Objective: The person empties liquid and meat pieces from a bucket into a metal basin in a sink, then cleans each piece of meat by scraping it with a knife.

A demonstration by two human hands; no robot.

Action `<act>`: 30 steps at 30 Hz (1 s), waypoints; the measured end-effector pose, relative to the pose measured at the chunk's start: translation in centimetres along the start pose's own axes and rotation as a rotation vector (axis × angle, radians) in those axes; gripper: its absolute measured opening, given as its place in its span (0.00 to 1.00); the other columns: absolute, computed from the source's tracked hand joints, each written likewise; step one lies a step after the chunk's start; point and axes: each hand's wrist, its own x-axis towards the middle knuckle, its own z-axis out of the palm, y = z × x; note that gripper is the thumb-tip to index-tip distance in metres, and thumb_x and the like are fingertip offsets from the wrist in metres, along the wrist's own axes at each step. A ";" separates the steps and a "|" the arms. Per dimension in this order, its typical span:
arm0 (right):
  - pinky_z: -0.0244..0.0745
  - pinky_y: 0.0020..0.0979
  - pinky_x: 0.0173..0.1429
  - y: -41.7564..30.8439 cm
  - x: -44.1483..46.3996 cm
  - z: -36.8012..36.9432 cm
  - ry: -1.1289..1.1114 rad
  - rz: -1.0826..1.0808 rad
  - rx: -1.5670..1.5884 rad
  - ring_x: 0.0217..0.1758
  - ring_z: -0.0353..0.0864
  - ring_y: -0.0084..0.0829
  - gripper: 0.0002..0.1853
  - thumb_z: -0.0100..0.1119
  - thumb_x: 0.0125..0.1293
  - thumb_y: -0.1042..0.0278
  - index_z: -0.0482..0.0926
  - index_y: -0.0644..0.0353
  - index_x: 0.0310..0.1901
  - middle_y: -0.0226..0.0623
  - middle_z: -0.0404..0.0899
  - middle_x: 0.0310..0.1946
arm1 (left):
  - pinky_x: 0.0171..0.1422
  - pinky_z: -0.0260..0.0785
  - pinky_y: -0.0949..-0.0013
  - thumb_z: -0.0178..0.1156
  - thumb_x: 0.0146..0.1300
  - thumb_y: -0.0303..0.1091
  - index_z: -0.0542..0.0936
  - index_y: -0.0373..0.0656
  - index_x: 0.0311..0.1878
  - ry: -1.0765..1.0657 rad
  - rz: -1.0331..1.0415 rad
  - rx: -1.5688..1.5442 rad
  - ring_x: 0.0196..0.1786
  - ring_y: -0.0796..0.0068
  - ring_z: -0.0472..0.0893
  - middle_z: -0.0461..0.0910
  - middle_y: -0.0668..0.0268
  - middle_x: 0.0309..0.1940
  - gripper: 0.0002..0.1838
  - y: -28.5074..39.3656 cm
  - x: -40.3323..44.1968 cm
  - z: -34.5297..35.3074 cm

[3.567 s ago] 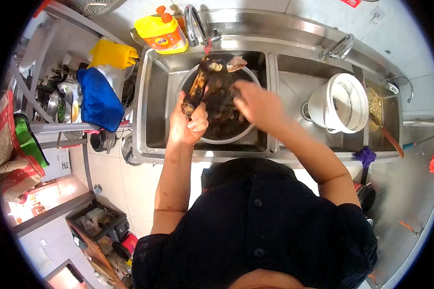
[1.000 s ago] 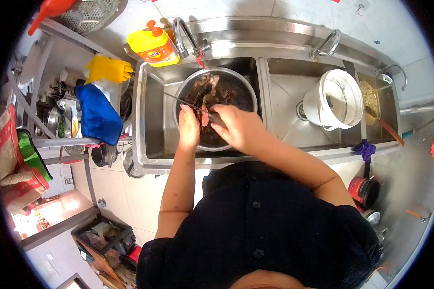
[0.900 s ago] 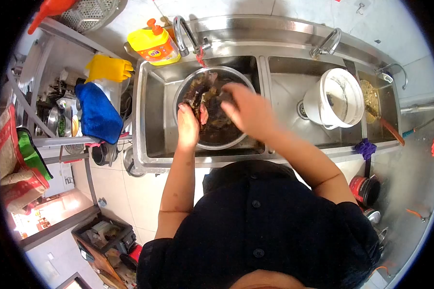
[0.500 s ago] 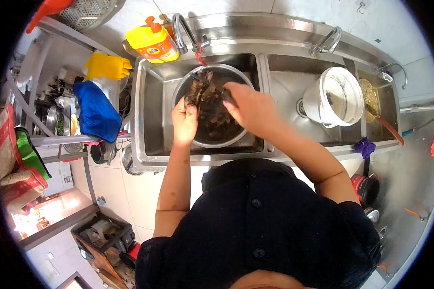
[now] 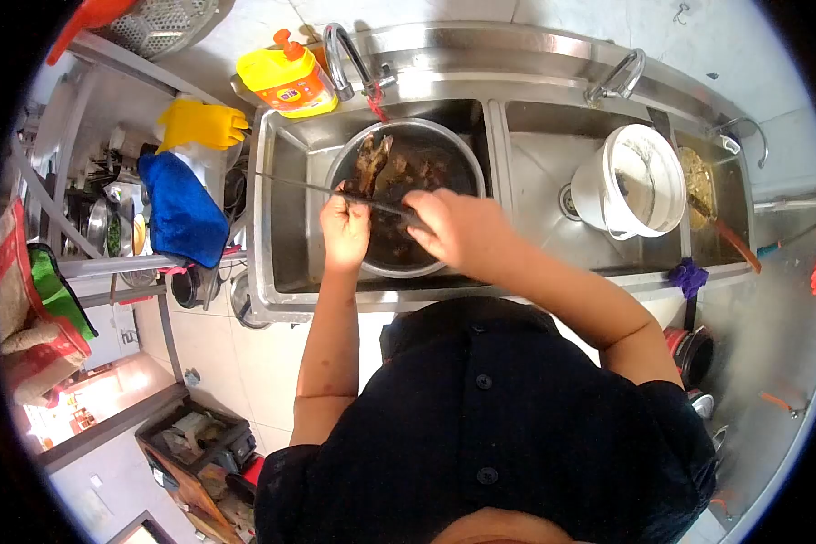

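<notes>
A round metal basin (image 5: 467, 238) stands in the left sink, holding dark liquid and brown pieces. Over its left side my left hand (image 5: 345, 234) is closed round the lower end of a dark brown, charred-looking piece of meat (image 5: 370, 161). The piece points up toward the back of the basin. My right hand (image 5: 449, 227) grips the dark handle of a long thin knife (image 5: 313, 187). Its blade points left, lying across the meat just above my left fingers. The liquid hides part of what the basin holds.
A yellow soap bottle (image 5: 290, 83) stands by the left faucet (image 5: 343, 62). In the right sink a white bucket (image 5: 598, 195) leans near the drain. A blue cloth (image 5: 183, 210) and yellow gloves (image 5: 201, 125) hang at the left rack. A purple cloth (image 5: 688, 277) hangs on the sink's front edge.
My right hand has come down and toward the left, and the knife now crosses the meat. Half a second ago it was farther up. My left hand still holds the meat, slightly lower.
</notes>
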 end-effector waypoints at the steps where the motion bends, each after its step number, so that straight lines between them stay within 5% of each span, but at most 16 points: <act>1: 0.77 0.41 0.43 0.5 0.2 0.2 0.018 -0.005 0.006 0.42 0.81 0.46 0.19 0.57 0.65 0.57 0.73 0.58 0.53 0.45 0.79 0.42 | 0.28 0.58 0.79 0.51 0.65 0.65 0.75 0.37 0.43 -0.002 -0.041 -0.065 0.25 0.85 0.66 0.72 0.72 0.26 0.33 -0.1 -0.3 0.0; 5: 0.76 0.43 0.44 1.0 1.1 0.1 0.205 0.099 0.059 0.43 0.80 0.47 0.19 0.58 0.63 0.60 0.72 0.59 0.54 0.46 0.79 0.42 | 0.25 0.58 0.75 0.42 0.66 0.67 0.72 0.38 0.41 -0.037 -0.152 -0.405 0.21 0.81 0.66 0.67 0.71 0.19 0.35 2.6 0.3 1.8; 9: 0.75 0.44 0.42 -0.2 -0.1 1.7 0.025 -0.029 0.096 0.40 0.80 0.48 0.21 0.61 0.61 0.61 0.72 0.59 0.53 0.45 0.77 0.37 | 0.24 0.58 0.73 0.35 0.66 0.70 0.70 0.39 0.35 -0.011 -0.378 -0.684 0.19 0.78 0.63 0.64 0.69 0.16 0.37 4.0 0.3 2.5; 14: 0.75 0.44 0.43 1.6 1.7 0.9 0.361 0.020 0.102 0.42 0.80 0.48 0.21 0.60 0.61 0.61 0.72 0.61 0.53 0.45 0.78 0.39 | 0.24 0.53 0.72 0.24 0.65 0.74 0.67 0.43 0.27 -0.061 -0.541 -0.855 0.17 0.77 0.57 0.58 0.71 0.15 0.40 5.9 0.4 2.9; 17: 0.75 0.44 0.43 0.5 0.8 1.7 0.139 0.031 0.088 0.42 0.80 0.48 0.20 0.59 0.62 0.61 0.72 0.61 0.53 0.45 0.79 0.41 | 0.24 0.57 0.71 0.26 0.67 0.72 0.70 0.39 0.34 -0.046 -0.552 -0.982 0.18 0.75 0.60 0.60 0.70 0.16 0.41 5.6 0.5 2.8; 21: 0.75 0.44 0.42 1.1 1.1 1.5 0.213 0.041 0.034 0.42 0.79 0.49 0.19 0.59 0.62 0.63 0.72 0.60 0.53 0.47 0.78 0.39 | 0.24 0.57 0.72 0.26 0.67 0.71 0.71 0.39 0.47 -0.045 -0.567 -0.971 0.18 0.77 0.59 0.60 0.70 0.17 0.41 6.4 0.5 2.7; 30: 0.76 0.43 0.42 1.5 1.3 0.3 0.233 0.046 0.076 0.42 0.80 0.48 0.20 0.59 0.63 0.60 0.71 0.59 0.54 0.45 0.79 0.43 | 0.24 0.57 0.74 0.27 0.71 0.66 0.74 0.33 0.47 -0.045 -0.495 -0.691 0.18 0.77 0.61 0.62 0.70 0.16 0.41 6.5 0.3 2.8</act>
